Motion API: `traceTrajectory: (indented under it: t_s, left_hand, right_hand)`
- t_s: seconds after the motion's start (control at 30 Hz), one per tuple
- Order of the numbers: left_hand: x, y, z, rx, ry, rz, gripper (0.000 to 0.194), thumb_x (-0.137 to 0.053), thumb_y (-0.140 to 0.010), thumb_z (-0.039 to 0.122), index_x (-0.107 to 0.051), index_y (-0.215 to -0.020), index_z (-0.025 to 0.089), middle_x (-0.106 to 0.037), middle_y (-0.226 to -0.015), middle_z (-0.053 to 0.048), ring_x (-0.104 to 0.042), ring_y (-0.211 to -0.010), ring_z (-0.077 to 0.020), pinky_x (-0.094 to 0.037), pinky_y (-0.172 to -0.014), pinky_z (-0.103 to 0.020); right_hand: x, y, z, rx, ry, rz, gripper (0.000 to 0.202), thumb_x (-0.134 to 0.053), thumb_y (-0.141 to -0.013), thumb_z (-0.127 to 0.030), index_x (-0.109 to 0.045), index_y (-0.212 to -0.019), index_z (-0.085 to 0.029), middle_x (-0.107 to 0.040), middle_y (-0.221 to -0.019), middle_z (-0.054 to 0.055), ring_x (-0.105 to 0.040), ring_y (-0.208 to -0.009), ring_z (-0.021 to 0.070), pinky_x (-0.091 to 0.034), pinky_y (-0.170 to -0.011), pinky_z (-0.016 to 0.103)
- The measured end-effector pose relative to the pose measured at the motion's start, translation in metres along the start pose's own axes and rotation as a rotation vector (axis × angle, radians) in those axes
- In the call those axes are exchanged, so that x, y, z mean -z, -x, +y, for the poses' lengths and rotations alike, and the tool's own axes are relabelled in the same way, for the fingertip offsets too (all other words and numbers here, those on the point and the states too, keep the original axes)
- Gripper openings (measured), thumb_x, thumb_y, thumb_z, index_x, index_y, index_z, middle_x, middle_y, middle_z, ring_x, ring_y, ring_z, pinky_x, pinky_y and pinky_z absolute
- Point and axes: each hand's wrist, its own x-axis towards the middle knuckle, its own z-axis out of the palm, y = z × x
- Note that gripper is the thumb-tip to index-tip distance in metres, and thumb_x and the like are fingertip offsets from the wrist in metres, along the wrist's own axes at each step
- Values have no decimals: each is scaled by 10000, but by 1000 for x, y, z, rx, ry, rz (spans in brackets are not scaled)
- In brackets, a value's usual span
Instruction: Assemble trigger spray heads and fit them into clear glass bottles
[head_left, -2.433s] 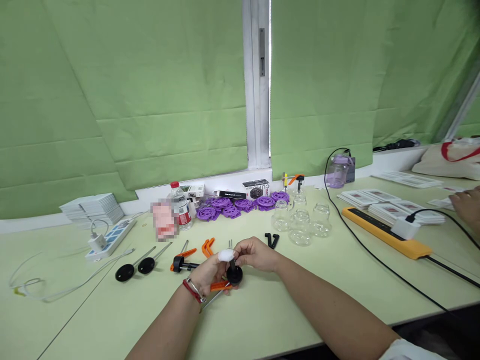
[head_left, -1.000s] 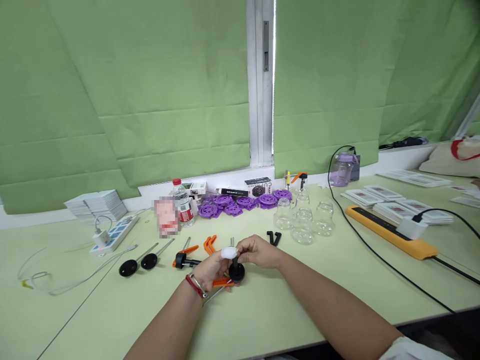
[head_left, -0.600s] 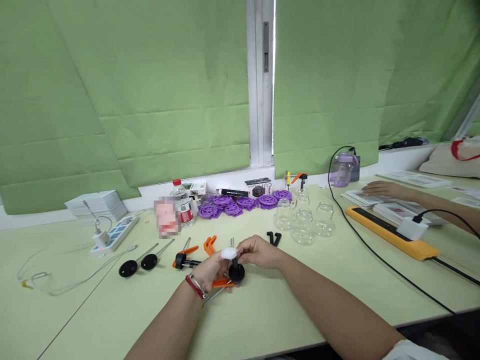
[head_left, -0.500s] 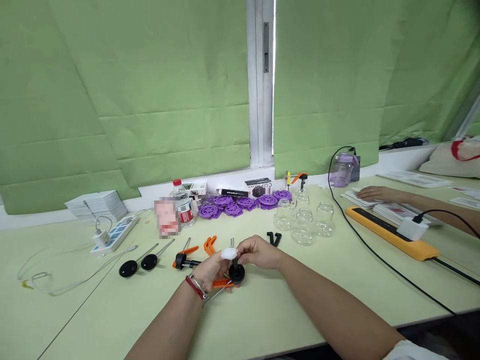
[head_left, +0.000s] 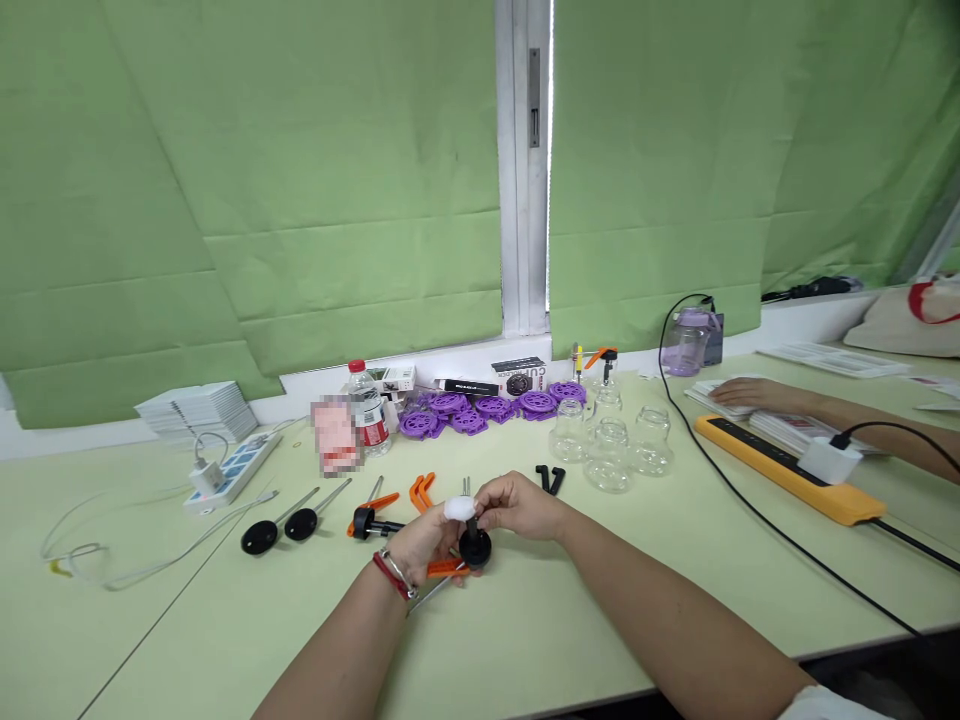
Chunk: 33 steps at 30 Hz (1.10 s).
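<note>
My left hand point(head_left: 424, 545) is closed around a black round part point(head_left: 475, 548) with a stem, an orange lever point(head_left: 448, 568) and a metal rod. A white rounded piece point(head_left: 460, 508) sits at the left thumb; whether it is a cover on the thumb or a separate part is unclear. My right hand point(head_left: 517, 505) pinches at the top of the stem, its fingertips partly hidden. Just left lies a similar black and orange assembly point(head_left: 365, 522). Loose orange levers point(head_left: 422, 490) and black crank-shaped pieces point(head_left: 550, 479) lie beyond the hands.
Two black discs with metal rods point(head_left: 260, 538) lie left. Several clear glass jars point(head_left: 609, 460) stand right of centre, behind them purple wheel-like parts point(head_left: 493, 407) and a water bottle point(head_left: 369, 410). A yellow power strip point(head_left: 780, 470) and another person's hand point(head_left: 757, 393) are at right.
Both hands keep the same grip on the black part, with barely any motion. The whole view has shifted slightly. At the right, the other person's hand stays on the white stack.
</note>
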Motion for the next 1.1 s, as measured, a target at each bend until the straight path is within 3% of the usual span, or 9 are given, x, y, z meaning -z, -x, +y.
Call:
traceTrajectory:
  t_s: [1.1]
  left_hand:
    - [-1,2,1,-7,-11,-3,468,-556,-655,524,-502,-998,210,-612,-735,-43,-596,-569,-196,-378,-398,-227]
  right_hand:
    - [-3,1,-1,4,4,44,262,-785,-568,-302,-660,-724,-132,-654,-712,6,-593,-662,123,-472,-705,286]
